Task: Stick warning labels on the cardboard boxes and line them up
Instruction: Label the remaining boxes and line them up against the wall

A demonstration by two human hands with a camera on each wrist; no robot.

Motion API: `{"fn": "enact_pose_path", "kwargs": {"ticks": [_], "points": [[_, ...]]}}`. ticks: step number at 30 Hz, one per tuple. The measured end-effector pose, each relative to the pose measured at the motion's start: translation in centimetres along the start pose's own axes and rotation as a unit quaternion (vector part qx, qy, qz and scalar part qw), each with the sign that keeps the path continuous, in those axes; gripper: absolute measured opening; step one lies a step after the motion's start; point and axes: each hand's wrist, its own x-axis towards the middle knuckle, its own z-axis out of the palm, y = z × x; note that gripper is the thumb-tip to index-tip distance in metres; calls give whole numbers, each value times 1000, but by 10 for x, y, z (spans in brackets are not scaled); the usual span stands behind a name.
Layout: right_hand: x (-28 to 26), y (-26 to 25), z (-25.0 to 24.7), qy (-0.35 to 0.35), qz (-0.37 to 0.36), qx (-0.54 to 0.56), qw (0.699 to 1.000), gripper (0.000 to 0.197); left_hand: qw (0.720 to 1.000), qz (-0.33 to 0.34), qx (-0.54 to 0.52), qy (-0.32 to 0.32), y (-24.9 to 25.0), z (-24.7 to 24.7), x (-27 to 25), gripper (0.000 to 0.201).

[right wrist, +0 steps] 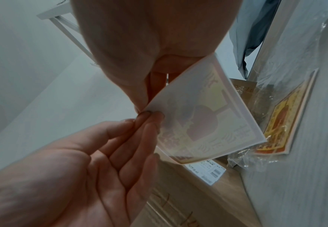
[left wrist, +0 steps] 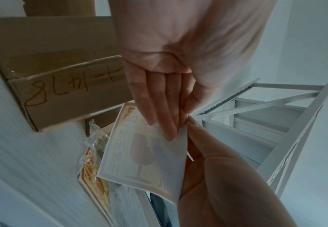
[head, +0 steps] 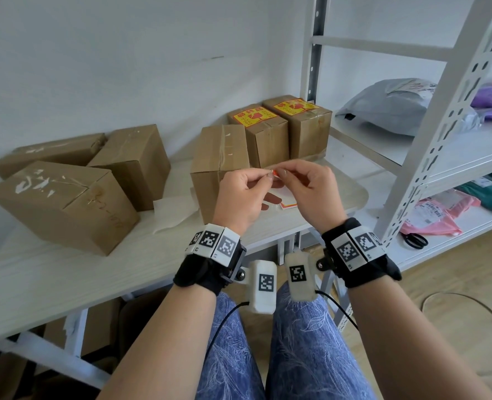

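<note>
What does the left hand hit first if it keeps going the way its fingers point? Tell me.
Probably the right hand: the left hand points at it across the label that both pinch, fingertips almost meeting. Beyond lies the shelving; depth is unclear.

Cardboard boxes (head: 66, 203): matt brown corrugated board; top faces scuffed, with white torn patches where paper has lifted. Seams carry glossy clear tape (head: 225, 148).

Warning label (left wrist: 145, 153) in the hands: thin paper sheet, smooth, slightly translucent from the back, print showing through; it bends in a soft curve.

Label stack (right wrist: 283, 122) on the bench: printed paper inside crinkled, shiny clear plastic wrap (right wrist: 264, 95).

Bench (head: 66, 269): pale wood-grain laminate, matt.

Shelving (head: 441, 134): painted white perforated metal, satin finish.

Mailer bag (head: 389, 105) on the shelf: grey plastic film, soft sheen, wrinkled.

Wrist straps (head: 207, 272): black cloth, matt.
</note>
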Motion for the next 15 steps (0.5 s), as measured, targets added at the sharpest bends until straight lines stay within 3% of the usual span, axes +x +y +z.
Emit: {"fn": "enact_pose_path", "kwargs": {"ticks": [15], "points": [[-4, -1, -1, -26, 18, 55, 998, 18, 1000, 11, 25, 5, -3, 0, -3, 19]]}}
